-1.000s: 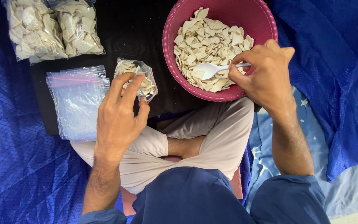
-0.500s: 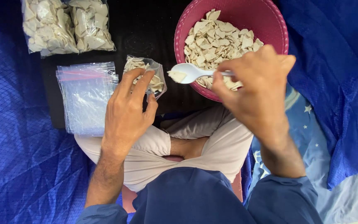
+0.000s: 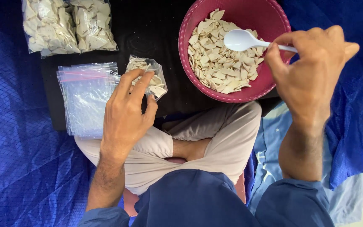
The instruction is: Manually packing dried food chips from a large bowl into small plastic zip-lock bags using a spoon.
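Observation:
My left hand [image 3: 127,113] holds a small clear plastic bag [image 3: 148,75], open and partly filled with pale flat chips, on the black board. My right hand [image 3: 311,75] grips the handle of a white plastic spoon [image 3: 242,40]. The spoon's bowl looks empty and hovers over the pink bowl [image 3: 190,25], which holds many pale chips [image 3: 219,63]. The small bag sits just left of the pink bowl.
A stack of empty clear zip bags [image 3: 85,96] lies left of my left hand. Two filled bags of chips [image 3: 64,26] rest at the top left. A black board [image 3: 156,29] lies on blue cloth [image 3: 17,159]. My crossed legs [image 3: 206,143] are below.
The spoon came out of the bowl with chips, went toward the small bag, and is now back over the pink bowl, empty. My left hand has kept hold of the bag.

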